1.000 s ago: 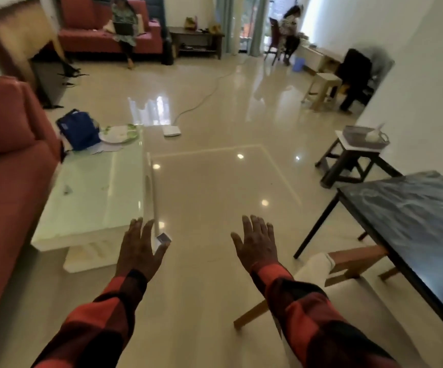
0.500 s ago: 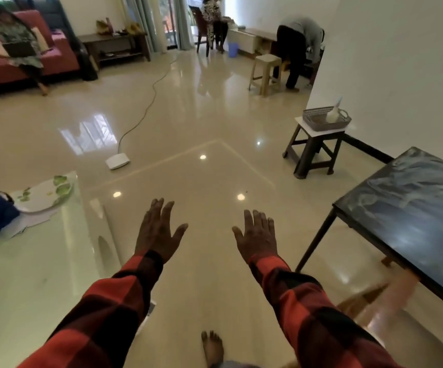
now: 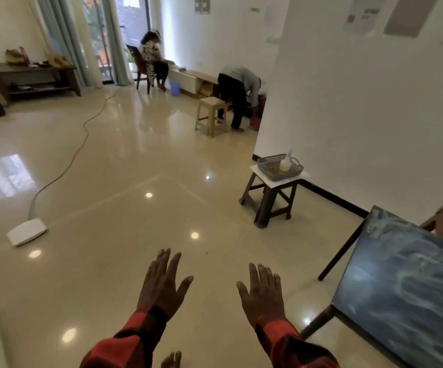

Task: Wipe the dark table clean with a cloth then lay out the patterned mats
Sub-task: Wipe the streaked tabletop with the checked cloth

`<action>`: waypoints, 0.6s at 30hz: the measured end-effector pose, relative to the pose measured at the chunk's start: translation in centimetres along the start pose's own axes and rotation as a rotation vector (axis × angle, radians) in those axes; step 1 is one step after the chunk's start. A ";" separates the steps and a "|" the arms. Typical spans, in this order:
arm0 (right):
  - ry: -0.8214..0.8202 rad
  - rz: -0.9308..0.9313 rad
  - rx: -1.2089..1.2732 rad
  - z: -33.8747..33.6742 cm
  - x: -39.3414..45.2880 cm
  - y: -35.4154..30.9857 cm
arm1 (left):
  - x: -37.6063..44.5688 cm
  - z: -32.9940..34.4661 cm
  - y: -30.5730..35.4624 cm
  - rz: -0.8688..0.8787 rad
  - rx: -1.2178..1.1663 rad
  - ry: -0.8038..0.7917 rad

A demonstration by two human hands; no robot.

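While both hands hover over the floor (image 3: 135, 168), left hand (image 3: 162, 285) and right hand (image 3: 263, 293) spread fingers, holding nothing; dark desk (image 3: 406, 282) stands right.

Bright, even daylight from tall window (image 3: 101, 35) at far left, curtains glowing. Glossy floor (image 3: 135, 168) full of glare: broad pale window reflection at left edge, small round ceiling-light hotspots scattered toward centre. Shadows soft and faint, darkest beneath black stool (image 3: 268, 200). Wide-angle bending at edges, wall lines bowed. Motion blur on wall papers (image 3: 361, 14) upper right and along right border. Dark table (image 3: 406, 293) with streaky sheen. Left hand (image 3: 162, 285), right hand (image 3: 263, 296) slightly soft. Overall mild softness.
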State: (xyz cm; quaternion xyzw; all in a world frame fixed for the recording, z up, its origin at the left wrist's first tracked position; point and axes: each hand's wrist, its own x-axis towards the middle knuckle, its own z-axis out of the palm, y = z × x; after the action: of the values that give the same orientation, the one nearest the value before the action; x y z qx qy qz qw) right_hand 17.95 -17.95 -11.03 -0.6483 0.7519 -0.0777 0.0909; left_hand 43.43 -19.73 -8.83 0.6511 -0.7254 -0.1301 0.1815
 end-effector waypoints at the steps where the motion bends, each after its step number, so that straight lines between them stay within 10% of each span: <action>1: -0.004 0.018 -0.024 -0.1 0.9 0.3 | 1.1 0.5 -0.1 0.019 0.031 -0.023; 18: 0.167 0.422 0.050 -4.0 36.1 2.2 | 45.5 5.7 5.8 0.402 0.234 -0.277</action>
State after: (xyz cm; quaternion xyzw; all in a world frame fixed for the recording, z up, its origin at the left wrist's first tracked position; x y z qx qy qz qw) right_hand 9.71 -53.33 -8.92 -0.4654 0.8737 -0.1289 0.0588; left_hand 31.78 -64.43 -7.22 0.4866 -0.8681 -0.0946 0.0264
